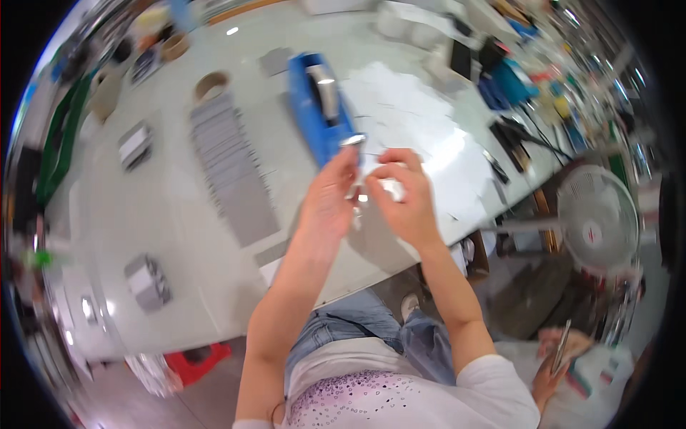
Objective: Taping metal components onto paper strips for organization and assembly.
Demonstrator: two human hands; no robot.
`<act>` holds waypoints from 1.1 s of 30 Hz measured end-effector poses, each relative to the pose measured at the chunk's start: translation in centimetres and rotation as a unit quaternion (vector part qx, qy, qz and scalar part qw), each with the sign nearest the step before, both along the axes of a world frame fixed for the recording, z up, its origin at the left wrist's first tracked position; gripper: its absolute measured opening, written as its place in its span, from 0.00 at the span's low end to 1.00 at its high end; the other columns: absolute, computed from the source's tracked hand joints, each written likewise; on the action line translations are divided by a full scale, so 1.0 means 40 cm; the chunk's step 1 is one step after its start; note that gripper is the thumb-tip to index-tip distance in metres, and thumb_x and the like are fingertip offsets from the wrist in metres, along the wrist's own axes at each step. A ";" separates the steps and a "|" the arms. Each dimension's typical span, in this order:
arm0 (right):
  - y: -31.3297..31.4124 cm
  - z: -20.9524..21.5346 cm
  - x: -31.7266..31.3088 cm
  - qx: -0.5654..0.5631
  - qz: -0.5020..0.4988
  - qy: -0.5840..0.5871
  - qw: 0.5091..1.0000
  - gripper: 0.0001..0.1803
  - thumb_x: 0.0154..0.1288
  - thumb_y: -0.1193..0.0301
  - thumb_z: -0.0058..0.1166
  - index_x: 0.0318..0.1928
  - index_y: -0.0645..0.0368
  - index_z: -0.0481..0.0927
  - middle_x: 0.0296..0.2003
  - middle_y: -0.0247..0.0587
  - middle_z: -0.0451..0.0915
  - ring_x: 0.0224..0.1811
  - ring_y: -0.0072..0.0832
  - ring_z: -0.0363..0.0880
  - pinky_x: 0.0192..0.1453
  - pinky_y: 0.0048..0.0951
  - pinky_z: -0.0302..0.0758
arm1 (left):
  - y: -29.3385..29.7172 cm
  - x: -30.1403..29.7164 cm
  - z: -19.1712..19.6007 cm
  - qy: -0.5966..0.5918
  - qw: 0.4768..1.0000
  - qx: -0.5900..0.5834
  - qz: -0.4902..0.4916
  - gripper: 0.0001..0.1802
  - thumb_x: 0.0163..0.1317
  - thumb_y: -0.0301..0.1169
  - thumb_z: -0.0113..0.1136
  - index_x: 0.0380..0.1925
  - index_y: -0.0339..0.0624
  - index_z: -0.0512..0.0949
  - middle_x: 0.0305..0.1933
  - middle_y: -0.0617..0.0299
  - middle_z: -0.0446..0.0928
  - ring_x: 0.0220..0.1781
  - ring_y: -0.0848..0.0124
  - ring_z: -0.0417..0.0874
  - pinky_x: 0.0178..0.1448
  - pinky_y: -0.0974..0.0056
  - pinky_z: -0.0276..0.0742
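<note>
Table, left part: glossy white table [171, 207]; its surface runs between two small grey stacks [134, 145] and a long row of cards.
Table, front edge: passes just before the person's waist, then slants away toward the right, under the forearms.
Green tray [64, 139]: along the far left side.
Red stool [199, 363]: below the front edge, at left.
Row of grey cards [236, 171]: overlapping, left of the hands; brown tape roll [204, 93] at its far end.
White paper [407, 100]: spread right of the dispenser, beyond the right hand.
Mixed clutter [550, 93]: crowds the far right of the table and limits reach there.
Fan [597, 218]: white, round, beyond the right edge.
Second person [572, 379]: lower right, holding a phone [563, 350].
Left hand [332, 189]: at the near end of the dispenser, fingertips close together; blurred, grip cannot be told.
Tape dispenser [306, 114]: on the table ahead of the hands; long, blue, with a dark centre slot, pale roll and shiny near end.
Right hand [407, 204]: just beside the left, fingers curled; a white patch shows between thumb and fingers, whether held cannot be told.
</note>
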State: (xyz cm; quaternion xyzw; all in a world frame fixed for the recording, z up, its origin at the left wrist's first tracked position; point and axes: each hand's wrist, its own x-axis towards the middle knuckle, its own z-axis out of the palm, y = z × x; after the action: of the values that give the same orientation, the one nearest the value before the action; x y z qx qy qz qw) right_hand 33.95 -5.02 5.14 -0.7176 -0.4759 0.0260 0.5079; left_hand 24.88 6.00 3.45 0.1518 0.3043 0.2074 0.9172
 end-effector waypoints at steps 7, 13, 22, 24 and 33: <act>0.059 -0.073 -0.021 0.046 -0.072 -0.064 0.994 0.05 0.52 0.75 0.62 0.29 0.61 0.79 0.41 0.46 0.76 0.45 0.44 0.74 0.49 0.39 0.73 | 0.048 -0.006 -0.037 -0.002 0.999 0.010 0.053 0.07 0.65 0.33 0.66 0.39 0.46 0.80 0.35 0.72 0.77 0.37 0.78 0.75 0.43 0.72 0.71; 0.053 -0.075 -0.048 0.043 -0.141 -0.027 0.989 0.05 0.54 0.74 0.61 0.28 0.62 0.77 0.40 0.44 0.75 0.44 0.42 0.74 0.44 0.39 0.75 | 0.015 0.037 -0.017 0.068 0.992 0.017 0.106 0.07 0.67 0.31 0.64 0.38 0.41 0.78 0.37 0.66 0.76 0.40 0.72 0.78 0.45 0.69 0.81; -0.053 -0.034 -0.105 0.054 -0.128 0.036 0.990 0.05 0.58 0.75 0.59 0.33 0.63 0.78 0.36 0.44 0.78 0.39 0.40 0.80 0.39 0.35 0.77 | -0.089 -0.007 0.006 0.021 0.990 0.098 0.095 0.13 0.68 0.32 0.62 0.49 0.41 0.76 0.37 0.67 0.73 0.40 0.77 0.74 0.45 0.70 0.75; -0.081 0.025 -0.132 0.064 -0.078 0.121 0.988 0.05 0.59 0.75 0.59 0.34 0.63 0.79 0.35 0.43 0.80 0.37 0.37 0.81 0.37 0.33 0.77 | -0.129 -0.058 0.056 0.015 0.978 0.174 0.110 0.16 0.68 0.31 0.62 0.53 0.41 0.73 0.37 0.67 0.73 0.40 0.77 0.74 0.46 0.70 0.75; -0.108 0.061 -0.260 0.140 0.114 0.249 0.952 0.03 0.61 0.78 0.58 0.37 0.61 0.81 0.30 0.42 0.81 0.28 0.33 0.80 0.32 0.28 0.76 | -0.178 -0.312 0.057 0.004 0.920 0.321 0.225 0.14 0.72 0.30 0.55 0.55 0.43 0.69 0.37 0.67 0.72 0.41 0.76 0.72 0.49 0.68 0.72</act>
State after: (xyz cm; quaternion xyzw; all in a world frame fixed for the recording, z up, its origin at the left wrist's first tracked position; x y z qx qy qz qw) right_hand 23.53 -9.35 7.57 -0.5511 -0.4117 0.1951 0.6990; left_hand 12.41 -1.13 5.71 0.3666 0.2512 0.4938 0.7474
